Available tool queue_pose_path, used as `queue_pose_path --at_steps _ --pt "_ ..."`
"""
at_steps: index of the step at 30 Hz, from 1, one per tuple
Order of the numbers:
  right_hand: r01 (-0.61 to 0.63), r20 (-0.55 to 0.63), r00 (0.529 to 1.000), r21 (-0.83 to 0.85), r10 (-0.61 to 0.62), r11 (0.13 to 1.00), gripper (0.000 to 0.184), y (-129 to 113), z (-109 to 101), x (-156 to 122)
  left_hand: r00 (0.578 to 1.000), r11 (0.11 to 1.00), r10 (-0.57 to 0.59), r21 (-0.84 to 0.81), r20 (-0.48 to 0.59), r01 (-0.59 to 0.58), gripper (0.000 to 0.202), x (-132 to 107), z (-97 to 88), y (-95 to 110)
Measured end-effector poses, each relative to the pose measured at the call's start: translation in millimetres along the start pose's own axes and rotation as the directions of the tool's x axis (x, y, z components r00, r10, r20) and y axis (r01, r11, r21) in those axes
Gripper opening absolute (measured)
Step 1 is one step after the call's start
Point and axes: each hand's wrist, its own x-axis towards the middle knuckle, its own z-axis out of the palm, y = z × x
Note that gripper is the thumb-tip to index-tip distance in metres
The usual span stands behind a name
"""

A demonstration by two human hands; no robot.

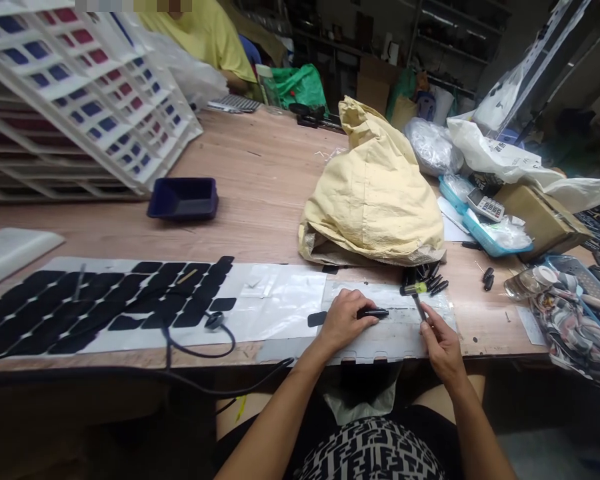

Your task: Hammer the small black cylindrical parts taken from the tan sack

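Observation:
My left hand [344, 320] is closed on a small black oblong part [375, 312], pressing it down on a clear plastic sheet [380, 293] at the table's near edge. My right hand [440, 340] grips a thin tool [417, 299] with a yellow and black top, its upper end tilted toward the black part. A small pile of similar black parts [430, 279] lies just behind the tool. A flat black piece [317, 319] lies by my left wrist.
Rows of flat black pieces [80, 307] cover a white sheet at left, with a black cable [200, 347] across it. A dark blue tray [184, 198], yellow sack [375, 193], calculator [486, 207], baskets and white racks [80, 87] stand behind. A person in yellow [205, 33] sits opposite.

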Motion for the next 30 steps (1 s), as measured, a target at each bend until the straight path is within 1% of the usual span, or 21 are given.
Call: queue_pose_path --at_steps 1,3,5,8,13,14,16,20,25,27,30 --pt "0.074 0.03 0.997 -0.093 -0.071 0.993 0.042 -5 2 -2 1.0 1.0 -0.003 0.0 -0.005 0.003 0.017 0 -0.1 1" --pt "0.222 0.118 0.973 -0.236 -0.199 0.946 0.041 -14 7 -5 1.0 1.0 -0.009 0.003 -0.013 0.009 0.016 0 0.1 2" --pt "0.315 0.205 0.944 -0.316 -0.26 0.895 0.044 -21 12 -7 1.0 1.0 -0.017 0.007 -0.013 0.017 0.015 0 0.4 2" --pt "0.378 0.264 0.92 -0.407 -0.29 0.831 0.049 -25 19 -11 1.0 1.0 -0.021 0.002 -0.011 0.021 0.013 0 0.2 4" --pt "0.449 0.33 0.892 -0.569 -0.308 0.689 0.055 -20 23 -13 0.999 0.999 -0.033 0.0 0.003 0.033 0.008 1 -1.5 6" --pt "0.452 0.336 0.891 -0.586 -0.306 0.673 0.055 -19 23 -13 0.999 0.999 -0.036 0.0 0.004 0.036 0.008 1 -1.6 6" --pt "0.441 0.322 0.896 -0.582 -0.304 0.683 0.054 -19 21 -13 0.999 0.999 -0.037 -0.005 0.002 0.037 0.011 1 -1.1 6" --pt "0.403 0.266 0.914 -0.517 -0.306 0.755 0.05 -22 15 -14 0.999 0.999 -0.033 0.002 -0.022 0.033 0.014 0 1.1 5" --pt "0.389 0.284 0.919 -0.539 -0.274 0.747 0.05 -18 9 -18 0.999 0.999 -0.036 0.021 -0.03 0.036 0.012 0 2.1 6" --pt "0.36 0.259 0.93 -0.508 -0.259 0.783 0.049 -16 7 -17 0.999 0.999 -0.035 0.027 -0.031 0.036 0.012 0 2.3 6" --pt "0.291 0.15 0.956 -0.381 -0.252 0.878 0.043 -11 2 -13 0.999 0.999 -0.034 0.039 -0.032 0.035 0.013 -1 3.2 4"
